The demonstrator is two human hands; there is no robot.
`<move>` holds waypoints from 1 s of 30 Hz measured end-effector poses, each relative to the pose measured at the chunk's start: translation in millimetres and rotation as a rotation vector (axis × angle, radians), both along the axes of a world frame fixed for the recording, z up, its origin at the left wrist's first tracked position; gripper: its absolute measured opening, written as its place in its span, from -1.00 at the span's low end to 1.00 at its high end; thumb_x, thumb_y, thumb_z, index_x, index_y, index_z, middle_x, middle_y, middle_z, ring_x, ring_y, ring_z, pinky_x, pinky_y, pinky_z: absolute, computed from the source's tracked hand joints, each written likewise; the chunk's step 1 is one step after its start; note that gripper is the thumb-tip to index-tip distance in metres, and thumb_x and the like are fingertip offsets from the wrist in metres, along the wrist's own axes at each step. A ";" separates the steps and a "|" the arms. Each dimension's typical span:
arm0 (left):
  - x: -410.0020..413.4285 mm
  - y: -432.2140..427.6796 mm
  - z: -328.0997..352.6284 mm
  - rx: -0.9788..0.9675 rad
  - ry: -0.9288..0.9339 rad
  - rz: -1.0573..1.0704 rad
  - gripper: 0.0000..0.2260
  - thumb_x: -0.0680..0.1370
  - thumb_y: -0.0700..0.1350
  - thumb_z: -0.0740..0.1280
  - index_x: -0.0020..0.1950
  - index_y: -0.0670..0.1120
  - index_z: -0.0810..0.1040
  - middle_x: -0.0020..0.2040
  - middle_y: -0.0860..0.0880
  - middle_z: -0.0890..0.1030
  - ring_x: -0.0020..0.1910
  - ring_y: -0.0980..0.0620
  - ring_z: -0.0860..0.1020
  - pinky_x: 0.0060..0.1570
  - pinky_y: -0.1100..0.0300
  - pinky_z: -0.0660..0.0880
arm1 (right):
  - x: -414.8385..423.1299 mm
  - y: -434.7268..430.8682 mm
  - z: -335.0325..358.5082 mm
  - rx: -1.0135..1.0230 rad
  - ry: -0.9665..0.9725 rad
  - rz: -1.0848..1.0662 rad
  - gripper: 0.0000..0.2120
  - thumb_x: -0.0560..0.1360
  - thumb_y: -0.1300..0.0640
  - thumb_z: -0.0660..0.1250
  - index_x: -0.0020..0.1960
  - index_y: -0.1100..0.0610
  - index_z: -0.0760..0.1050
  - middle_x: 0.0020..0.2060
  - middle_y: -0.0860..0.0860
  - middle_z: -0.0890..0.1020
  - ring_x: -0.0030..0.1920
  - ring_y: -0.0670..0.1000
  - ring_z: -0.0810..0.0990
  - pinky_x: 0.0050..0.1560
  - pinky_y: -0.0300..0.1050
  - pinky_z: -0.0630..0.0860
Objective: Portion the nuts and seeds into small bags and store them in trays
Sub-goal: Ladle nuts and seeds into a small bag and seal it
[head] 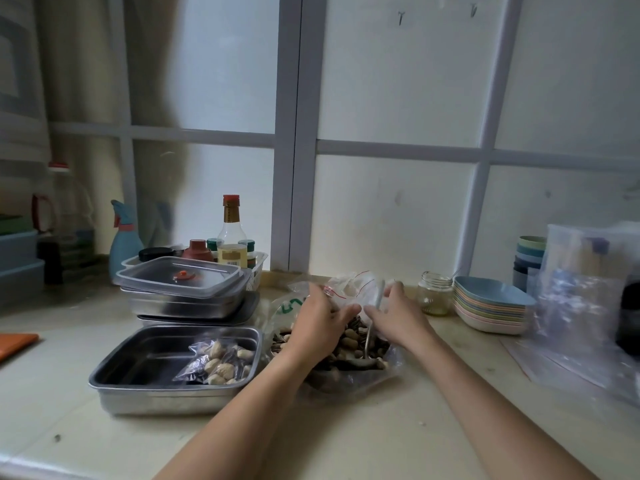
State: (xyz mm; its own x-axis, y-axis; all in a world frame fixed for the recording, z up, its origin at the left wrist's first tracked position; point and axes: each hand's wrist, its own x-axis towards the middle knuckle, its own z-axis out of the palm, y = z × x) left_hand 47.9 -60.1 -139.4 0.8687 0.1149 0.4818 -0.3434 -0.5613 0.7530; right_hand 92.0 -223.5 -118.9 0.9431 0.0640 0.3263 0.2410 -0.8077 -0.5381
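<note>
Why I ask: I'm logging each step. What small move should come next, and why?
Probably spread open the mouth of the small bag, ready for a scoop. The left hand and right hand both pinch it, and it looks empty, over the nuts and seeds. The spoon stands in that pile. Only one filled bag lies in the tray.

Countertop (398, 427) bare along the front edge. Left: open steel tray (156, 400) just beside the nut pile (349, 341), stacked lidded trays (180, 304) behind it. Right: glass jar (434, 294), bowl stack (491, 313) and clear plastic bags (581, 317) crowd the corner.
</note>
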 end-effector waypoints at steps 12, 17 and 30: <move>-11.1 0.0 1.2 0.001 0.031 -0.080 -0.37 0.56 0.02 0.48 0.44 -0.20 0.21 -0.01 0.03 0.68 0.01 0.28 0.59 -0.07 0.56 0.41 | -25.2 -9.4 14.0 0.236 -0.006 0.585 -0.66 0.61 0.26 0.21 -0.04 -0.05 0.70 -0.14 -0.13 0.63 -0.13 -0.07 0.61 -0.02 0.00 0.57; -16.4 -2.1 3.5 0.059 0.022 -0.092 -0.38 0.55 -0.04 0.49 0.44 -0.20 0.22 -0.16 0.14 0.57 -0.23 0.43 0.54 -0.17 0.53 0.43 | -25.4 -7.9 13.0 0.085 -0.196 0.467 -0.71 0.61 0.17 0.24 -0.12 -0.06 0.69 -0.29 -0.08 0.70 -0.26 -0.03 0.68 -0.15 0.00 0.62; -12.6 3.1 1.1 0.006 0.043 -0.092 -0.52 0.47 0.07 0.55 0.18 -0.12 0.40 -0.04 -0.08 0.67 -0.10 -0.02 0.67 -0.10 -0.03 0.64 | -36.4 -4.7 16.9 0.220 -0.160 0.544 -0.88 0.57 0.08 0.46 -0.15 0.01 0.65 -0.31 -0.12 0.70 -0.28 -0.10 0.68 -0.19 -0.25 0.55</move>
